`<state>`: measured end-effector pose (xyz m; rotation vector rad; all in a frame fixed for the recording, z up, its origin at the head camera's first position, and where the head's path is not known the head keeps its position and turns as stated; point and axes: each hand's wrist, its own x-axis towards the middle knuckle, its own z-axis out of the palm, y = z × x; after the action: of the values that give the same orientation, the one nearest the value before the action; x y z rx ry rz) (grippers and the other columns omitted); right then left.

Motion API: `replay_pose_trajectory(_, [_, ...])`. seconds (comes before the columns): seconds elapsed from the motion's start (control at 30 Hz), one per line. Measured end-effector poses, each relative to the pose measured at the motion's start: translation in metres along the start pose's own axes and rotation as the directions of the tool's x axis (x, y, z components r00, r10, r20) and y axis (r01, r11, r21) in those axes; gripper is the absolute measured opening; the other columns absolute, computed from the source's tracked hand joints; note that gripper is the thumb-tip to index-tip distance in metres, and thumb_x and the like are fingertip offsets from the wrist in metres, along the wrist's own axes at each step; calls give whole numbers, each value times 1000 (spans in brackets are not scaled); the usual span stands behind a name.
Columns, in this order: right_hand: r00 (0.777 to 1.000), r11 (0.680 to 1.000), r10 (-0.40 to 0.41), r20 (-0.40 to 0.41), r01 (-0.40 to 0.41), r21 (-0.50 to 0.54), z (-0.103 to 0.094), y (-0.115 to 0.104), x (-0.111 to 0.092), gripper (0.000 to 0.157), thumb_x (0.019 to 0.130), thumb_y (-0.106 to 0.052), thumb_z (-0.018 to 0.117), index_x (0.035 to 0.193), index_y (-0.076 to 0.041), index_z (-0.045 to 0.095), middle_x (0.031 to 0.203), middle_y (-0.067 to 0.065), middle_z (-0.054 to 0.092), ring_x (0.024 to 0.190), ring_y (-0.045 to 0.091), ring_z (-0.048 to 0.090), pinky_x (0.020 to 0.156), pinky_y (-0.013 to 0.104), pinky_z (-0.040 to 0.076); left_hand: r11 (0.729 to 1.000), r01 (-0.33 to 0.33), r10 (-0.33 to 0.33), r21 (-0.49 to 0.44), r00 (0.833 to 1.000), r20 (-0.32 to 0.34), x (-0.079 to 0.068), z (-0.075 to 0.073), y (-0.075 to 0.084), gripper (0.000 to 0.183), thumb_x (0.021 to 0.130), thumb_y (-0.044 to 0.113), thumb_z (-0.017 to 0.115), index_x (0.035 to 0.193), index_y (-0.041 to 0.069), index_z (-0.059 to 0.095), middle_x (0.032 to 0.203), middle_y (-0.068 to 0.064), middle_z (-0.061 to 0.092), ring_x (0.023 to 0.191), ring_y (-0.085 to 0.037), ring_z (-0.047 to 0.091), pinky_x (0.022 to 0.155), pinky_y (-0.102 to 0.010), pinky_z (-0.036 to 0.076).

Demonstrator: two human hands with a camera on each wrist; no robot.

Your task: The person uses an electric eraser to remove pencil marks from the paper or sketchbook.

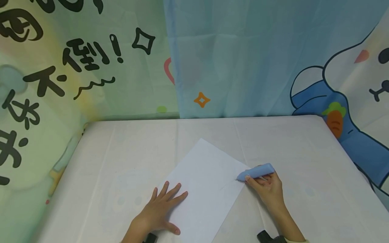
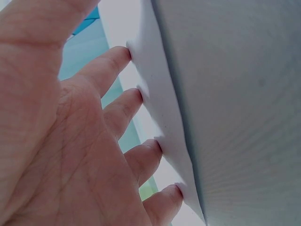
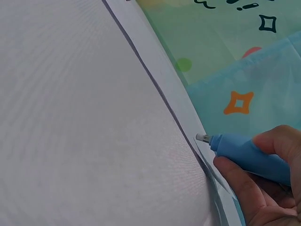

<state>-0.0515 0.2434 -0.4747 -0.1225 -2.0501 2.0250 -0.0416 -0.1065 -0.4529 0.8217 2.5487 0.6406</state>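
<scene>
A white sheet of paper point(image 1: 206, 182) lies turned at an angle on the table. My left hand point(image 1: 161, 209) rests with spread, straight fingers on the sheet's left side; the left wrist view shows its fingertips point(image 2: 153, 146) against the paper. In my right hand point(image 1: 270, 192) I grip a blue electric eraser point(image 1: 256, 171) between thumb and fingers. Its small white tip point(image 3: 199, 136) sticks out of a metal collar and points left, close over the sheet near its right corner.
A white cloth point(image 1: 127, 148) covers the table. Behind it hang printed curtains point(image 1: 231, 67), green and blue, with lettering and a cartoon animal point(image 1: 358, 77) at the right. Black wrist camera mounts point(image 1: 270, 237) show at the lower edge.
</scene>
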Motion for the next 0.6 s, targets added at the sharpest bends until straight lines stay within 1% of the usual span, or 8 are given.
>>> replay_pose_trajectory(0.07, [1000, 1000, 12, -19, -11, 15, 0, 0, 1, 41, 78, 22, 66, 110, 7, 44, 89, -4, 66, 78, 6, 71, 70, 20, 58, 1000, 1, -1, 0, 1000, 0, 0, 0, 0, 106, 60, 47, 85, 151, 22, 37, 161, -8, 25, 147, -44, 10, 112, -69, 11])
replay_pose_trajectory(0.17, [996, 998, 54, -72, -51, 43, 0, 0, 2, 41, 78, 21, 66, 108, 4, 44, 88, -3, 66, 77, 6, 71, 71, 22, 58, 1000, 1, -1, 2, 1000, -1, 0, -1, 1, 106, 60, 46, 86, 151, 22, 38, 161, -8, 26, 147, -45, 11, 112, -69, 12])
replay_pose_trajectory(0.27, [986, 993, 104, -128, -96, 61, 0, 0, 2, 41, 79, 19, 67, 107, 1, 44, 87, -3, 65, 76, 6, 70, 71, 22, 58, 1000, 0, 0, 4, 1000, -2, 0, -1, 1, 106, 60, 46, 86, 151, 22, 38, 160, -9, 26, 146, -45, 11, 112, -70, 12])
replay_pose_trajectory(0.33, [980, 991, 127, -151, -118, 67, 0, -1, 3, 41, 79, 19, 67, 107, 0, 43, 87, -3, 65, 76, 6, 70, 72, 22, 58, 1000, -1, 1, 4, 1000, -2, 0, -1, 1, 105, 60, 46, 85, 151, 21, 38, 160, -9, 26, 146, -45, 11, 112, -70, 12])
replay_pose_trajectory(0.47, [975, 988, 153, -164, -148, 43, 1, -2, 3, 42, 79, 20, 66, 108, 0, 43, 87, -5, 64, 76, 5, 70, 72, 22, 58, 1000, 1, -1, -1, 1000, 1, 0, -1, 1, 105, 60, 46, 85, 151, 21, 38, 160, -10, 26, 146, -46, 11, 112, -70, 11])
replay_pose_trajectory(0.53, [976, 988, 151, -156, -152, 8, 1, -2, 4, 43, 79, 19, 67, 109, 1, 42, 87, -7, 64, 76, 4, 69, 72, 20, 58, 1000, 1, -1, 0, 1000, 3, 0, -1, 1, 105, 60, 46, 85, 151, 21, 38, 160, -9, 26, 146, -45, 11, 112, -70, 11])
replay_pose_trajectory(0.6, [980, 989, 141, -143, -145, -18, 1, -2, 4, 43, 78, 18, 68, 111, 4, 42, 86, -9, 64, 76, 3, 69, 71, 18, 57, 1000, 1, -1, 0, 1000, 3, 0, -1, 1, 105, 60, 46, 85, 151, 21, 38, 160, -9, 25, 146, -45, 11, 112, -70, 11])
